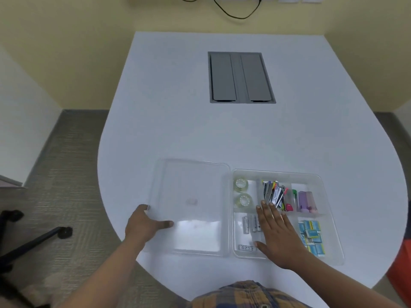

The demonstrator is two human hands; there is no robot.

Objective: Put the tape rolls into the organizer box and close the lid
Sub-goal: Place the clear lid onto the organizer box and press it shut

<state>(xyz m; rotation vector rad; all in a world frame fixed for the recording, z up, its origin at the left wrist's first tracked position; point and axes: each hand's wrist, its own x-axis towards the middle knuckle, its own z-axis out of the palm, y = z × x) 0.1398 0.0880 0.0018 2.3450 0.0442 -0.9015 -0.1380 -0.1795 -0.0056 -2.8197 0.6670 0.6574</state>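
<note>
Tape rolls (242,192) (boxed) beyond hands (279,232)

— Where did we have room to pass?
— The far table (222,134) lay bare beyond the cable hatch (241,77).
— And what blocked us?
— Our right hand (278,234) lay flat over the organizer box (320,181); our left hand (142,225) gripped the open lid (191,196) beside it.
</note>
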